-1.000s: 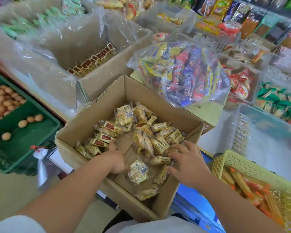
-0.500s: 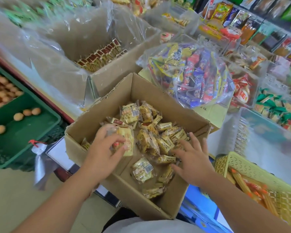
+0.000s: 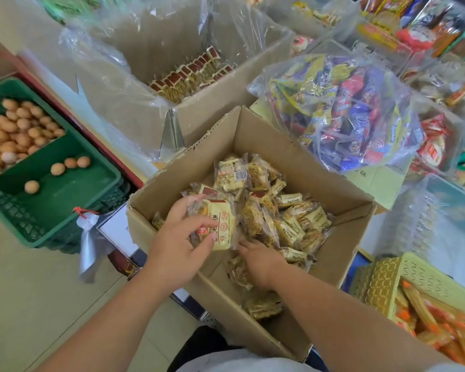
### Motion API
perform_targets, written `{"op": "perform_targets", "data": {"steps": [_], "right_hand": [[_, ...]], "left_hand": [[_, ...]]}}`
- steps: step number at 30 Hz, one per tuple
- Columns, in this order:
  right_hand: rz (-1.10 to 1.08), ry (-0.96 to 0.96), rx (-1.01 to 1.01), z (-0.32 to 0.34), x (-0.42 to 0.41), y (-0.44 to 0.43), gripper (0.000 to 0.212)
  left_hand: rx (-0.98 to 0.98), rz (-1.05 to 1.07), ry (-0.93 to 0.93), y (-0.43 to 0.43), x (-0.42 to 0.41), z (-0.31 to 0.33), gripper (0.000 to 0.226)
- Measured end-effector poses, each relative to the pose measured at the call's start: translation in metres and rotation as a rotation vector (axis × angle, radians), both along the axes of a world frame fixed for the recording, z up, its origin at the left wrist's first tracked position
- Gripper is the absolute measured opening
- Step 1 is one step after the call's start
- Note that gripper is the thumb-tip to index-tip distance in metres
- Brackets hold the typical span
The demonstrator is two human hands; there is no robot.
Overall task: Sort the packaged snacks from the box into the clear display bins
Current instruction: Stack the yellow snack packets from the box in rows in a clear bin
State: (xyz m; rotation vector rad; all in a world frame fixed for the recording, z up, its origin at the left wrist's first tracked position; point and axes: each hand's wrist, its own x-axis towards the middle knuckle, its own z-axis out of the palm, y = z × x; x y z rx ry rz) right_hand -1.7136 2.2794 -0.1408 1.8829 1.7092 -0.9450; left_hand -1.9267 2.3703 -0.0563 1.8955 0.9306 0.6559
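Observation:
An open cardboard box (image 3: 295, 146) in front of me holds several small yellow snack packets (image 3: 287, 224) in clear wrap. My left hand (image 3: 176, 245) grips a stack of these packets (image 3: 220, 224) just above the box's left side. Low in the box, my right hand (image 3: 258, 257) reaches among the packets near the bottom, and its fingertips are hidden under the held stack. Clear display bins (image 3: 330, 49) stand at the back right, partly filled with mixed snacks.
A plastic-lined carton (image 3: 199, 76) with red-and-yellow packets stands behind the box. A clear bag of colourful snacks (image 3: 346, 111) lies to the right. A green crate (image 3: 65, 189) with eggs is on the left, a yellow basket (image 3: 414, 277) at lower right.
My left hand has lifted a stack of packets from the box's left side. My right hand slid from the right of the pile down and left, beneath the held stack.

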Motion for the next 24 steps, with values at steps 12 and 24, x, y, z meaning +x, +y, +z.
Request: {"op": "perform_targets", "data": {"steps": [12,24], "right_hand": [[0.018,-0.009,0.097,0.030,0.000,-0.006,0.039],[-0.274,0.123,0.887,0.148,0.049,-0.075,0.035]], "left_hand": [[0.047,-0.036,0.072,0.001,0.005,-0.001,0.011],[-0.121,0.286,0.113,-0.012,0.036,0.017,0.016]]}}
